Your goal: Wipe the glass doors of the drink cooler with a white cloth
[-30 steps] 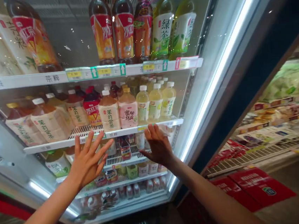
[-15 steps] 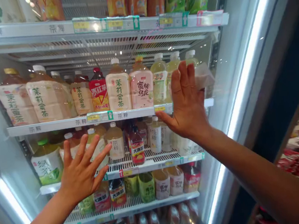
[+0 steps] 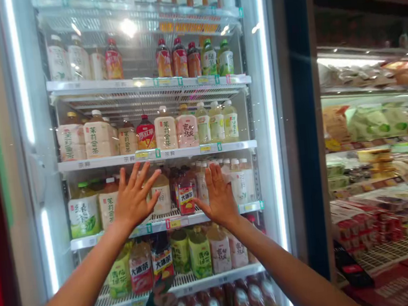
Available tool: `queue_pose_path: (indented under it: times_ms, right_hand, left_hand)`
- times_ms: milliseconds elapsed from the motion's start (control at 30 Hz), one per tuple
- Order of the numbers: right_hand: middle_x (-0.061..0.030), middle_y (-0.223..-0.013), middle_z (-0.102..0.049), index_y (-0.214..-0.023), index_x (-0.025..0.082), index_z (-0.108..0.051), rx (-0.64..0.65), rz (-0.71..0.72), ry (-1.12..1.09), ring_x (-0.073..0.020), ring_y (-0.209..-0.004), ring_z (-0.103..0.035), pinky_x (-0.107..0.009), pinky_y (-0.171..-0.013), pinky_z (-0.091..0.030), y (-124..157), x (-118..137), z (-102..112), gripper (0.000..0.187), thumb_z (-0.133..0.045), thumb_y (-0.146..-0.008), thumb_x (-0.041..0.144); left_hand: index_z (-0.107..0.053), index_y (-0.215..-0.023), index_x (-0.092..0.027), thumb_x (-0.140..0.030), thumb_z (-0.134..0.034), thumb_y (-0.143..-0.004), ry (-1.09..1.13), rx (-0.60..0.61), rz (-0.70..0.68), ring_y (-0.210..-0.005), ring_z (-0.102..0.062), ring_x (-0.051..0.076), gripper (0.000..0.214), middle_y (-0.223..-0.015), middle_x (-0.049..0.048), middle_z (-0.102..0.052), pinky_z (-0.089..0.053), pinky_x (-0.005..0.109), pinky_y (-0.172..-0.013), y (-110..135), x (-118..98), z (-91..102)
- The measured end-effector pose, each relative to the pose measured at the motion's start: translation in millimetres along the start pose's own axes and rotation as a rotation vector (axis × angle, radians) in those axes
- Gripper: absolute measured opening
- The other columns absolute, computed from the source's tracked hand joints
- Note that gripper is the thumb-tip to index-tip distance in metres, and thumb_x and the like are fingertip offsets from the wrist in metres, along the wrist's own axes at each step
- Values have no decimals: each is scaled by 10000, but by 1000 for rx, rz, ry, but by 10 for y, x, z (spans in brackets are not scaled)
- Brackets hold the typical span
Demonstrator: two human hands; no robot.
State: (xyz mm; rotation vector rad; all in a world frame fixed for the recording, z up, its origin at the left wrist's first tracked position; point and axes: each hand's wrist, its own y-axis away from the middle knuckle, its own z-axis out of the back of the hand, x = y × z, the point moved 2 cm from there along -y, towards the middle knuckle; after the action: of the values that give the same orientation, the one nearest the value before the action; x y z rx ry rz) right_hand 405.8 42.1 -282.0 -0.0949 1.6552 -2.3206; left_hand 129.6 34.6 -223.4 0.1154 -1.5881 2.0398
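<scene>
left hand point(image 3: 133, 198) spreading open-fingered against cooler glass door point(image 3: 258, 119) | right hand point(image 3: 220, 197) pressing flat, fingers together, holding nothing

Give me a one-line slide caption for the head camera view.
Left hand and right hand, fingers spread, raised flat before a drinks fridge stocked with tea bottles.

Left hand point(image 3: 133, 198), right hand point(image 3: 220, 197) flat (fingers spread) before fridge bottles point(image 3: 185, 197)
</scene>
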Motion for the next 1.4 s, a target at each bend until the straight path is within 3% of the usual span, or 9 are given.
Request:
queue_pose_path:
  times_ms: [267, 500, 600, 800, 900, 1033, 1200, 1300, 1400]
  right_hand:
    - [-151, -1708, -263, -1662, 199, 108, 30, 306, -86, -304, -1547, -351, -535, -1209, -364, 1042, 487, -183, 1008, -531, -973, 564]
    - [-170, -1743, -62, -1657, 109, 81, -60, 282, -66, -302, -1627, 2, -621, -1290, -116, -677, 393, -7, 970, -445, -1013, 609]
    - [-162, -1746, -56, -1659, 106, 68, -54, 316, -49, -296, -1626, 45, -628, -1299, -29, -866, 440, 2, 1029, -480, -982, 655]
    - [-214, -1699, -239, -1658, 65, -126, 116, 407, -78, -348, -1607, -161, -621, -1294, -104, 587, 648, -255, 946, -504, -980, 606]
    - [-79, -1626, -452, -1619, 190, -343, 175, 580, -98, -233, -1544, -357, -441, -1305, -202, 1212, 637, -269, 798, -542, -968, 607]
    - [-58, -1684, -347, -1647, 228, -268, 171, 590, -94, -230, -1576, -290, -447, -1305, -195, 691, 257, -85, 824, -519, -976, 636]
    - [-154, -1742, -61, -1654, 157, 127, 9, 160, -28, -325, -1623, -61, -647, -1244, -242, -339, -85, 66, 910, -375, -1041, 604]
    - [-151, -1739, -122, -1649, 166, 156, -51, 48, -40, -314, -1618, -113, -599, -1209, -349, 243, 125, -108, 894, -352, -1046, 589]
    - [-138, -1712, -258, -1672, 146, 28, 16, 207, -76, -290, -1602, -211, -531, -1194, -408, 1127, 288, -285, 898, -346, -1024, 640]
  left_hand:
    - [-121, -1655, -226, -387, -552, -964, -32, 27, 95, -1618, -49, 318, 829, -1731, 136, -111, -138, 624, -1305, 938, -560, -75]
    - [-303, -1608, -363, -468, -596, -951, -33, 61, -18, -1615, -135, 275, 727, -1712, 34, -269, -70, 558, -1328, 891, -321, 119]
    - [-256, -1627, -331, -426, -565, -972, -37, 27, 54, -1620, -75, 312, 731, -1735, 64, -171, -50, 620, -1311, 661, -324, 2]
    - [-131, -1648, -323, -387, -548, -981, 6, 0, 142, -1619, -55, 308, 789, -1735, 75, -129, -24, 634, -1306, 762, -480, -218]
    - [-143, -1645, -329, -419, -572, -972, 36, 15, 107, -1616, -92, 288, 803, -1729, 68, -162, -58, 576, -1322, 947, -467, -166]
    - [-218, -1633, -337, -442, -583, -969, 55, 26, 53, -1615, -119, 288, 765, -1718, 65, -227, -46, 567, -1322, 1019, -424, -50]
    - [-253, -1627, -337, -473, -584, -964, 91, 20, -20, -1621, -101, 293, 753, -1718, 57, -236, -19, 582, -1320, 849, -705, -91]
    - [-274, -1625, -310, -473, -581, -963, 112, 6, -57, -1623, -95, 301, 747, -1721, 66, -228, -12, 585, -1320, 807, -975, -166]
    - [-303, -1617, -293, -476, -576, -962, 115, 8, -125, -1625, -91, 295, 733, -1721, 62, -229, 4, 570, -1323, 795, -1150, -215]
